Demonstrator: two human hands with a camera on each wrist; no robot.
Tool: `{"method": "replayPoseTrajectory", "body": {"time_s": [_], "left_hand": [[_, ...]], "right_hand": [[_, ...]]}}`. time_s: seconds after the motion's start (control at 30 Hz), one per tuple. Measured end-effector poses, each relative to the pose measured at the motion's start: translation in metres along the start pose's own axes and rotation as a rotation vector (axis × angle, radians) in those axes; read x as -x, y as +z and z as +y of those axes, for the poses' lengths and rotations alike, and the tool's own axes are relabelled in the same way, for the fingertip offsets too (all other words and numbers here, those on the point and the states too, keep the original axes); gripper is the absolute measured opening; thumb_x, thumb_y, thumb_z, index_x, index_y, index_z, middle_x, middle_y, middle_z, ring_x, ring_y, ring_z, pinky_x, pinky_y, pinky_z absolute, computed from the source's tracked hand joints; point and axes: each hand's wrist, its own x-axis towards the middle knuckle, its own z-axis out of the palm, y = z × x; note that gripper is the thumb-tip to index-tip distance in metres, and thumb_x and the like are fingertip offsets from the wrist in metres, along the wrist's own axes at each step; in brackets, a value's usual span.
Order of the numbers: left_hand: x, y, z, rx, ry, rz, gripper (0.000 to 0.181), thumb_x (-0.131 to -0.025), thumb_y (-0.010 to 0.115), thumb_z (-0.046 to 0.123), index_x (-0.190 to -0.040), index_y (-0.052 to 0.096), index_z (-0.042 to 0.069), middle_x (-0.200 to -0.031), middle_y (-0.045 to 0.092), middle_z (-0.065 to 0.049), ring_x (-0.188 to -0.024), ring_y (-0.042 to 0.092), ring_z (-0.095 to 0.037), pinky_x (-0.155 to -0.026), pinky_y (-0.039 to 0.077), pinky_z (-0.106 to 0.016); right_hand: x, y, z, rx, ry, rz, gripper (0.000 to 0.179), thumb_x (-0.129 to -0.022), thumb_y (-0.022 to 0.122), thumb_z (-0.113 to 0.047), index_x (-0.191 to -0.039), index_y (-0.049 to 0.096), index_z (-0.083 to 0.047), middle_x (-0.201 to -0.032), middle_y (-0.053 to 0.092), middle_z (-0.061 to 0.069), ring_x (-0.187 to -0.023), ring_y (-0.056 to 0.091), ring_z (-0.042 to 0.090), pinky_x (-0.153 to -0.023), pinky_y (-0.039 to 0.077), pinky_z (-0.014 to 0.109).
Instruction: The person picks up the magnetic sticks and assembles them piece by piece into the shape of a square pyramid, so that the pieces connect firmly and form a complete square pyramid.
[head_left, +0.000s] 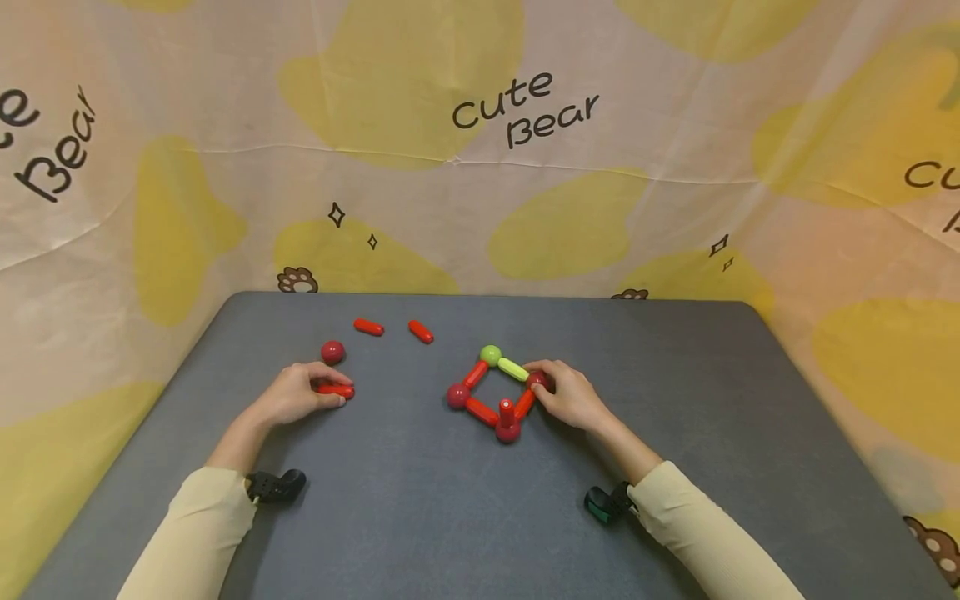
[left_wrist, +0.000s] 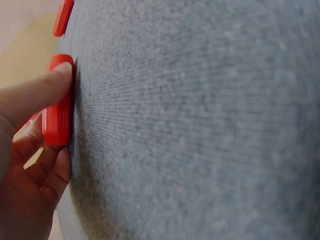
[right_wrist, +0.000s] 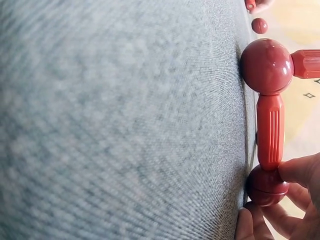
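Note:
My left hand (head_left: 294,394) pinches a red rod (head_left: 337,390) at the table surface, the thumb along its side. In the left wrist view this grooved rod (left_wrist: 58,122) lies between thumb and fingers. My right hand (head_left: 572,397) holds the dark red ball (head_left: 536,380) at the right corner of a four-sided frame. Dark red balls also form its left corner (head_left: 458,396) and front corner (head_left: 507,431); a green ball (head_left: 491,356) is at the back. Three red rods and one green rod (head_left: 513,369) join them. Another red rod (head_left: 507,410) stands upright on the front ball.
Just beyond my left hand sits a loose dark red ball (head_left: 333,352). Two loose red rods, one on the left (head_left: 368,327) and one on the right (head_left: 421,332), lie farther back. The grey table (head_left: 420,517) ends at a patterned cloth backdrop (head_left: 420,208).

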Motion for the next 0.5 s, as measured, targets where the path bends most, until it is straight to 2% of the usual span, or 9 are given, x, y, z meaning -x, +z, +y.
{"method": "replayPoseTrajectory", "body": {"time_s": [0.17,0.33,0.5], "left_hand": [[0.000,0.000,0.003,-0.012,0.030,-0.013,0.023,-0.074,0.076,0.014,-0.096,0.072,0.011,-0.091,0.067,-0.004,-0.077,0.053,-0.015,-0.065,0.042,-0.026],[0.002,0.000,0.005,-0.028,0.033,-0.002,0.022,-0.073,0.076,0.013,-0.095,0.072,0.011,-0.089,0.068,-0.004,-0.076,0.054,-0.014,-0.065,0.043,-0.026],[0.002,0.002,0.012,-0.002,0.050,-0.007,0.023,-0.073,0.077,0.015,-0.095,0.072,0.011,-0.088,0.068,-0.003,-0.073,0.054,-0.013,-0.064,0.043,-0.025]], "right_hand": [[0.000,0.001,-0.001,0.001,0.007,-0.003,0.029,-0.087,0.061,-0.012,-0.116,0.062,-0.010,-0.092,0.060,0.007,-0.076,0.051,0.017,-0.068,0.044,0.033],[0.000,0.001,0.000,0.005,0.010,-0.005,0.029,-0.086,0.061,-0.012,-0.116,0.062,-0.010,-0.091,0.060,0.007,-0.076,0.050,0.017,-0.067,0.044,0.032],[0.000,0.000,-0.001,0.000,0.009,-0.006,0.030,-0.086,0.061,-0.011,-0.116,0.062,-0.009,-0.092,0.060,0.008,-0.076,0.051,0.018,-0.068,0.044,0.034]]}}
